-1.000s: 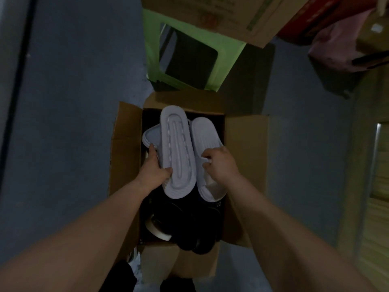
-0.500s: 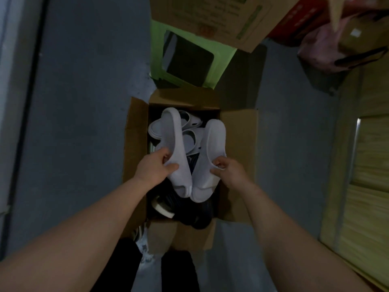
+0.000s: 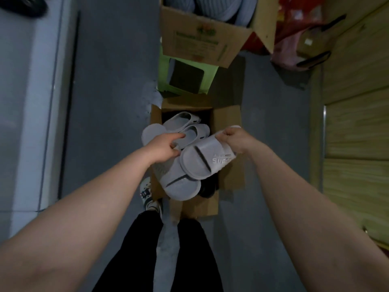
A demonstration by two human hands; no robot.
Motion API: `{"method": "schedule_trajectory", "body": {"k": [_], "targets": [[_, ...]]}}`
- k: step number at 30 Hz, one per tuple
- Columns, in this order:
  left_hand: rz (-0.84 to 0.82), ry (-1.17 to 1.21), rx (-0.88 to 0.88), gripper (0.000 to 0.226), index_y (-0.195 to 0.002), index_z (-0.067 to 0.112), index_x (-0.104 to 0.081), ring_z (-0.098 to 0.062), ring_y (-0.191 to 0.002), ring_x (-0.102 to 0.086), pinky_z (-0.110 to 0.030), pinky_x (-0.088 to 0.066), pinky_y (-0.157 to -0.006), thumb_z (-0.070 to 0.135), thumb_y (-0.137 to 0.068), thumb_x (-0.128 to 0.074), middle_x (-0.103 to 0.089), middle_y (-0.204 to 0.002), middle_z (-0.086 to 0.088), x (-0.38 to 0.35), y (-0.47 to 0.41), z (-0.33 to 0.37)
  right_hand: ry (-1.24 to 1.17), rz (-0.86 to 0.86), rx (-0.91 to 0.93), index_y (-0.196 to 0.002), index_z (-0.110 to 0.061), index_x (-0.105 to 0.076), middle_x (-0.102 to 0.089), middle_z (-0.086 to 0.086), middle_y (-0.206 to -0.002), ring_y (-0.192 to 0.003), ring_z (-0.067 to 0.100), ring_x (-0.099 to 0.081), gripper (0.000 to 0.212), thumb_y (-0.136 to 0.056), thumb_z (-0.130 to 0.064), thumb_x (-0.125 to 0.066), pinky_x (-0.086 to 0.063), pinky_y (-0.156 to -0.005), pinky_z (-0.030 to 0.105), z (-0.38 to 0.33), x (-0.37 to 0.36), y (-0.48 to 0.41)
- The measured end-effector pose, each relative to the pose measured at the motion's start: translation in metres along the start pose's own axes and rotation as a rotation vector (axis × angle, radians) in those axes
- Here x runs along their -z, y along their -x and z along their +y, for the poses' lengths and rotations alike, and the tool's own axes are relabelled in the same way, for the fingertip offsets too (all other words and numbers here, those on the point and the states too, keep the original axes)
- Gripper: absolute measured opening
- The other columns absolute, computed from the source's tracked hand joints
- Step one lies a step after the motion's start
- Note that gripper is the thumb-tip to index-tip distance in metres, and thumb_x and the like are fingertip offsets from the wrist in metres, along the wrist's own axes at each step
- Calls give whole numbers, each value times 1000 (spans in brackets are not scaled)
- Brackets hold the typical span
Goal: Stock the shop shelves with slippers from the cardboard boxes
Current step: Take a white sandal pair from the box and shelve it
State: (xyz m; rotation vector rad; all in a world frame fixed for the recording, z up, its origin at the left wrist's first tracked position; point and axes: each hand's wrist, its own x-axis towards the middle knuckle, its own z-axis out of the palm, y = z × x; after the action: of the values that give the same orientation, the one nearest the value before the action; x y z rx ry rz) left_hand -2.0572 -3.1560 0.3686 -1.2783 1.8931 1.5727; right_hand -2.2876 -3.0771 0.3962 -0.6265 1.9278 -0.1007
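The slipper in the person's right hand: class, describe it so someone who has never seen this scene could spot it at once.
Start at the open cardboard box on the grey floor between the person's arms. Over it, the right hand pinches a white slipper by one end. Unlike the other slipper, gripped by the left hand, its strap shows the word "Super".

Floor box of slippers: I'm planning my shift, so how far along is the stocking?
Done: no shelved slippers are visible. In hand: the left hand grips one white slipper and the right hand pinches the lettered slipper, both above the floor box. Left: more white slippers and dark ones lie inside, and the upper box holds pale ones.
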Motion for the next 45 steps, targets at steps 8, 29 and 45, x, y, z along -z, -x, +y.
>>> {"method": "schedule_trajectory", "body": {"k": [8,29,45], "targets": [[184,282,21,49,-138,25,-51,-22,-108,-58,-27,-49,-74,19,-92,-64,-59,-126,-5,38,80,24,-497,197,-109,-122,-9,-56,-68,11,-106,-95,30,-67,45,-96,-45,-53,-56,-88,46,-31,22,80],[618,-133,-16,63,-147,33,-31,-23,-92,-60,-32,-46,-72,29,-89,-56,-64,-118,-7,73,238,48,715,35,603,-132,-16,-60,-56,3,-137,-120,23,-55,43,-93,-32,-64,-46,-93,30,-161,14,209],[923,-29,-6,47,-140,30,-47,-23,-119,-57,-34,-44,-95,22,-94,-58,-59,-134,-6,196,298,-55,896,-32,888,-120,-27,-65,-61,-5,-110,-99,16,-56,38,-87,-46,-65,-42,-77,26,-349,-89,201]]}}
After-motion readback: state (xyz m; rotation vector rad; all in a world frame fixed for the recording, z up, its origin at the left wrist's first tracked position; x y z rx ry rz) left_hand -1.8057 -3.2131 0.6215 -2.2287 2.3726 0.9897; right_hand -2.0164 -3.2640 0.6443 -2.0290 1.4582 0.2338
